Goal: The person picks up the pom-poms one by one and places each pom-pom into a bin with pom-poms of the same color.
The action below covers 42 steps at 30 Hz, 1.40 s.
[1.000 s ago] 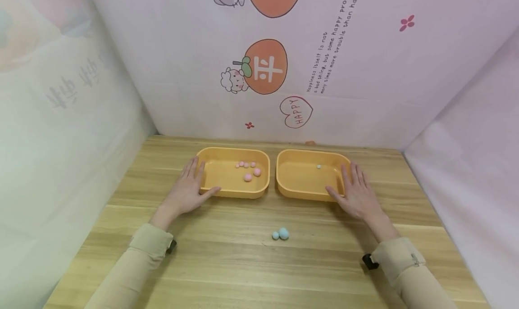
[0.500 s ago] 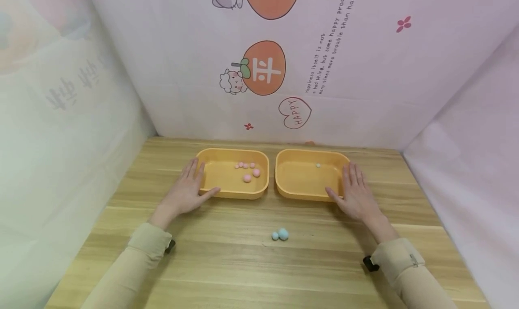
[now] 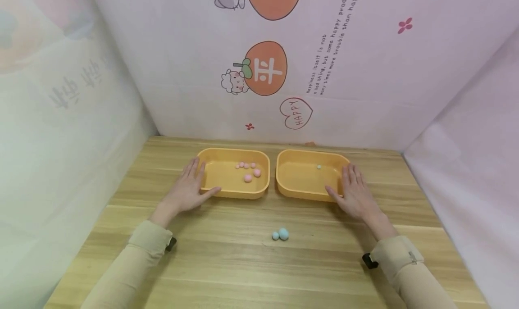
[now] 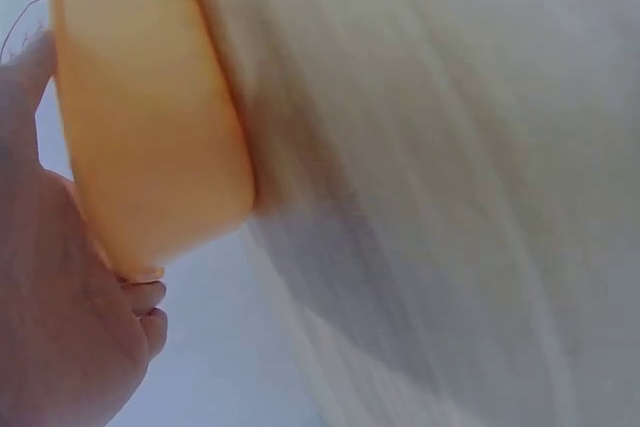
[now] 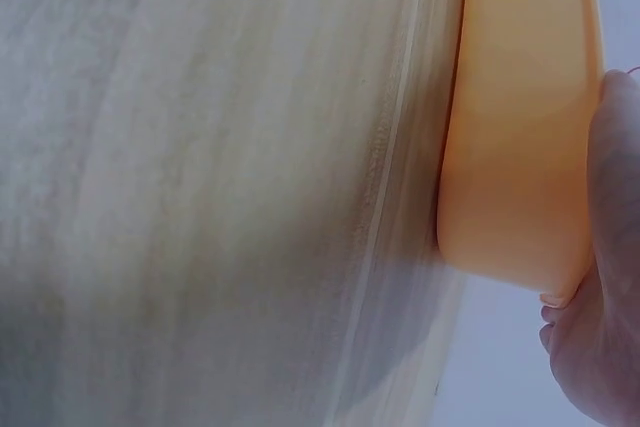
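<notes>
My left hand point(image 3: 184, 192) rests on the left end of a yellow tray point(image 3: 235, 194), its thumb at the near rim and its straight fingers along the end. Several pink balls point(image 3: 248, 178) of different sizes lie in that tray. Against the right end of a second yellow tray point(image 3: 308, 195) lies my right hand point(image 3: 357, 194), fingers straight, thumb over the near rim. One tiny pale blue ball point(image 3: 319, 167) sits inside it. Both wrist views show the hands touching the left tray point(image 4: 150, 117) and the right tray point(image 5: 520, 127) from outside.
Two light blue balls, a larger one point(image 3: 283, 234) and a smaller one point(image 3: 275, 235), lie touching or nearly so on the wooden table point(image 3: 251, 273), nearer me than the trays. A printed white cloth point(image 3: 348, 120) stands behind the table, with more cloth at both sides.
The view shifts very slightly. My right fingers have drawn in a little closer together at the tray's end; the left hand, trays and balls look unmoved.
</notes>
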{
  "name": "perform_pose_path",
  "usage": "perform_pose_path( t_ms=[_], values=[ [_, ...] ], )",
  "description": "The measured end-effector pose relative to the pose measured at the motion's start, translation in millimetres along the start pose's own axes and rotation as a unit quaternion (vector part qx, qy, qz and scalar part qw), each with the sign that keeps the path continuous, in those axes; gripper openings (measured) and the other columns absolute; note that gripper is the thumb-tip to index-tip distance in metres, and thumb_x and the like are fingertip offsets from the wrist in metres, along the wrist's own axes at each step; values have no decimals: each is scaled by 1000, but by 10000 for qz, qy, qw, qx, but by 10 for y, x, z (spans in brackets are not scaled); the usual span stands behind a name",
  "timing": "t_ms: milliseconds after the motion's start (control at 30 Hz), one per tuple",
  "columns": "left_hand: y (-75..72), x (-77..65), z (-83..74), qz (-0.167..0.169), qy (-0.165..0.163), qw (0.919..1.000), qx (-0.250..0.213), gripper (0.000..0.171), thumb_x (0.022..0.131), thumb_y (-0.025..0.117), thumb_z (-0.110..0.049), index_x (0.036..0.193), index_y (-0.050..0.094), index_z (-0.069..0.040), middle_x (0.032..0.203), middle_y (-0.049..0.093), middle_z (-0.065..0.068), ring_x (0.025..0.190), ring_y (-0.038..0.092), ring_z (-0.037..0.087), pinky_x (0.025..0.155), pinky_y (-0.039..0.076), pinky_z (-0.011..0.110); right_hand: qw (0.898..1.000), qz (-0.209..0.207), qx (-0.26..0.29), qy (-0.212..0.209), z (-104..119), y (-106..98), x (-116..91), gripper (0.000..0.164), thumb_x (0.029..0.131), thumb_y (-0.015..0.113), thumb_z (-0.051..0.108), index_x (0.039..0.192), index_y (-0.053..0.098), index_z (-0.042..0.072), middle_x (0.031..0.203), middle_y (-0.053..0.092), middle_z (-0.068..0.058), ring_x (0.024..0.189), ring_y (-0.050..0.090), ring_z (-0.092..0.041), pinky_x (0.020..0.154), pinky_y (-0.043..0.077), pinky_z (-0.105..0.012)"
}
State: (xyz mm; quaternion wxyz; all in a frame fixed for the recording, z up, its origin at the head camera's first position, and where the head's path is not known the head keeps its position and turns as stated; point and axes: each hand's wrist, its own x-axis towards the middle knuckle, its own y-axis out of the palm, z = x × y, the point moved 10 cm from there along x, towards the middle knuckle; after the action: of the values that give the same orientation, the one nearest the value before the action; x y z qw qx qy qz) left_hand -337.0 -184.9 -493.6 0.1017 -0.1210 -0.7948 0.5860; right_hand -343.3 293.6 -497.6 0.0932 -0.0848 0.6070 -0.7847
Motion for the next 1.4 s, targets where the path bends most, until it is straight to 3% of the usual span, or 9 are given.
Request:
perform_pose_path(
  t_ms=[233, 467, 700, 900, 1167, 1400],
  values=[
    [-32, -1, 0, -173, -144, 9997, -121, 106, 105, 51, -75, 178, 12, -8, 184, -6, 28, 172, 0, 51, 140, 5, 70, 10000, -21, 36, -58, 0, 21, 11, 104, 114, 39, 63, 169, 1, -17, 178, -2, -41, 167, 4, -60, 139, 8, -70],
    [-94, -53, -193, -489, -47, 9960, -745, 98, 106, 56, -69, 177, 20, -12, 186, 4, 22, 168, 11, 58, 133, 20, 79, 10000, -1, 44, -25, -10, 9, 5, 105, 114, 41, 63, 168, 1, -17, 178, -2, -41, 168, 3, -60, 140, 9, -68],
    [-164, -153, -523, -901, 409, 9829, -1555, 83, 106, 69, -48, 172, 34, -13, 183, 18, 23, 166, 29, 53, 124, 39, 78, 10000, 66, -4, -3, 0, -3, 4, 105, 114, 40, 64, 168, 1, -17, 178, -2, -41, 168, 4, -60, 139, 9, -68],
    [-176, -209, -767, -842, 701, 9740, -1984, 81, 106, 70, -43, 172, 34, -13, 183, 21, 19, 167, 29, 49, 127, 37, 76, 10000, 11, 19, 2, -9, -9, 1, 105, 114, 42, 62, 168, 2, -18, 178, -1, -41, 168, 5, -60, 139, 9, -69],
    [-75, -246, -955, -589, 788, 9743, -2026, 88, 105, 71, -48, 175, 29, -15, 184, 22, 15, 169, 27, 45, 132, 33, 70, 10000, 34, -23, -3, -17, 5, -1, 104, 114, 40, 62, 168, 2, -18, 178, -1, -41, 168, 4, -60, 139, 10, -69],
    [31, -310, -1124, -565, 1269, 9690, -2042, 90, 101, 78, -41, 174, 32, -17, 182, 31, 13, 166, 35, 42, 131, 38, 67, 10000, 21, -14, 0, -21, 6, -7, 104, 114, 40, 63, 168, 1, -17, 178, -2, -41, 168, 3, -60, 139, 10, -69]
  ],
)
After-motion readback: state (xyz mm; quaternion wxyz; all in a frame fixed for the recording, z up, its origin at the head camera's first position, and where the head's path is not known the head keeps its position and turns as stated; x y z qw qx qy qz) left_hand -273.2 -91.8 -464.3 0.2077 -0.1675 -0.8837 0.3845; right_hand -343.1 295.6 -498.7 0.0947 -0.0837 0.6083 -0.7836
